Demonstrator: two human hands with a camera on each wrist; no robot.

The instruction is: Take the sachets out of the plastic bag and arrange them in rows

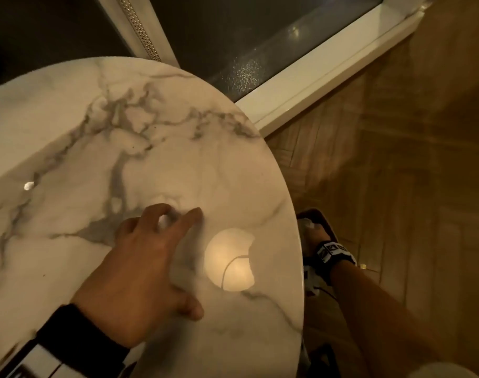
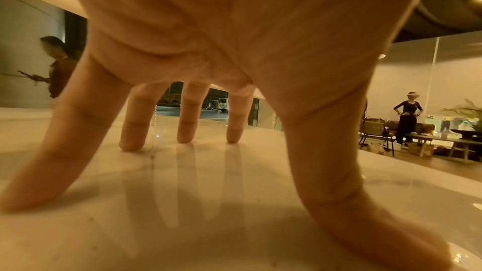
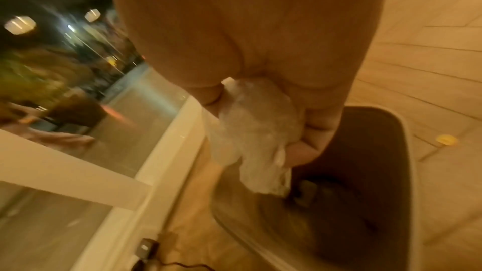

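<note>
My left hand (image 1: 156, 249) rests spread on the round marble table (image 1: 102, 126). Its straight fingertips (image 2: 185, 138) and thumb touch the top, and it holds nothing. My right arm reaches down past the table's right edge. There my right hand (image 1: 313, 234) grips a crumpled clear plastic bag (image 3: 255, 135), which hangs over an open bin (image 3: 410, 172) with a dark inside. In the right wrist view the fingers of my right hand (image 3: 313, 127) curl round the bag. No sachets show in any view.
A bright round lamp reflection (image 1: 230, 259) lies on the tabletop near my left hand. A white window frame (image 1: 314, 77) runs behind the table, above a wooden floor (image 1: 396, 165). People and low furniture (image 2: 427, 141) stand far off in the room.
</note>
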